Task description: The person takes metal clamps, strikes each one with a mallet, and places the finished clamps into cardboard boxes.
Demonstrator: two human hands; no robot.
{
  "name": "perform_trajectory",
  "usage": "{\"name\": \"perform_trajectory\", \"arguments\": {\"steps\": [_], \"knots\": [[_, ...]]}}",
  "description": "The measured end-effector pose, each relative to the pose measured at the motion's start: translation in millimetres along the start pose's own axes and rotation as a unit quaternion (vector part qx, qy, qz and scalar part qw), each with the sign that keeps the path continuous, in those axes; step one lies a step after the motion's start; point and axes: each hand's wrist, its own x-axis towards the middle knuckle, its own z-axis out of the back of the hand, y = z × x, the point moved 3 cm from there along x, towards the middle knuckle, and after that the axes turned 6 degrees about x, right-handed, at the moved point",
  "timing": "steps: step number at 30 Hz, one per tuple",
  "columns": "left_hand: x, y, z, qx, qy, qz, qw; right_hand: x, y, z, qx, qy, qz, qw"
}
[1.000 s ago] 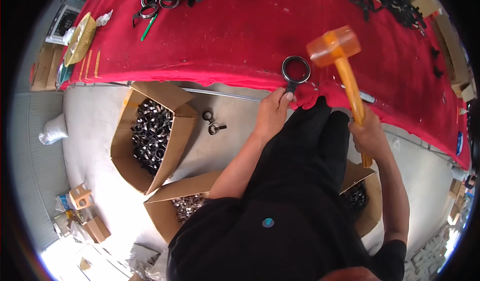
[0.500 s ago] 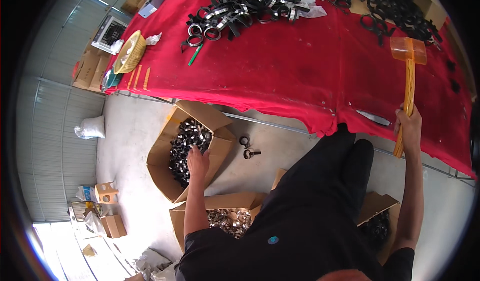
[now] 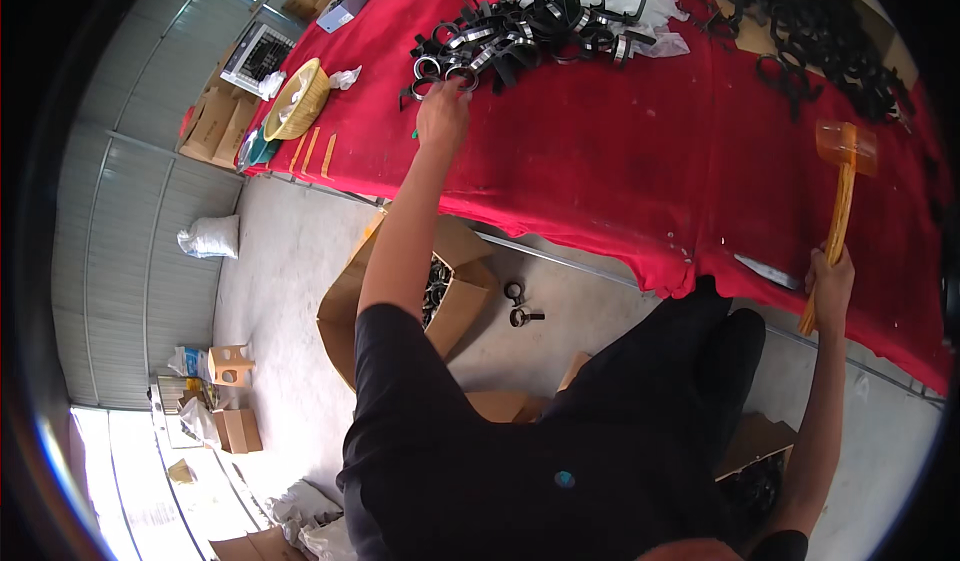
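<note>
My left hand (image 3: 443,121) is at the near edge of a pile of black-and-silver ring clamps (image 3: 530,31) on the red-covered table. Its fingers are drawn together at one ring clamp (image 3: 461,78), partly hiding it. A green stick now shows only as a bit beside that hand. On the right, my right hand (image 3: 832,286) grips the wooden handle of a mallet (image 3: 846,151). The mallet's translucent orange head points up, over the table's right part.
Below the table stands a cardboard box (image 3: 345,306) with dark ring parts, partly behind my left arm. Two rings (image 3: 518,304) lie on the floor. A yellow basket (image 3: 300,101) and a white cloth or bag (image 3: 645,11) are on the table. More black parts (image 3: 800,41) fill the far right.
My left hand has left the box of dark ring parts and moved up to the pile on the table. The mallet stays in my right hand, and the whole view has shifted slightly.
</note>
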Motion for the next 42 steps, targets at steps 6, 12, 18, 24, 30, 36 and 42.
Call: {"name": "perform_trajectory", "arguments": {"steps": [6, 12, 18, 24, 30, 36, 42], "knots": [[68.3, -23.2, -42.7, 0.052, 0.139, 0.082, 0.986, -4.0, 2.6, 3.8, -0.030, -0.030, -0.029, 0.999], [64.6, -28.3, -41.5, 0.058, 0.080, 0.095, 0.991, -6.0, 6.7, -1.0, -0.010, -0.016, -0.017, 1.000], [3.3, -74.5, -21.1, -0.113, -0.063, -0.019, 0.991, -6.9, 10.9, 0.8, -0.026, -0.010, -0.005, 1.000], [-39.7, -132.0, -38.5, -0.320, 0.016, -0.058, 0.946, -7.2, 13.5, -3.9, -0.030, -0.012, -0.015, 0.999], [-54.7, -171.4, -27.6, -0.329, 0.089, -0.151, 0.928, -7.5, 11.1, -0.4, -0.015, -0.014, -0.012, 1.000], [-66.7, -161.0, 10.9, -0.244, 0.072, 0.002, 0.967, -8.8, 8.7, 2.4, -0.018, -0.012, -0.007, 1.000], [-100.1, -166.9, 3.9, -0.307, 0.236, 0.073, 0.919, -7.8, 11.2, 1.9, -0.037, 0.007, -0.010, 0.999]]}}
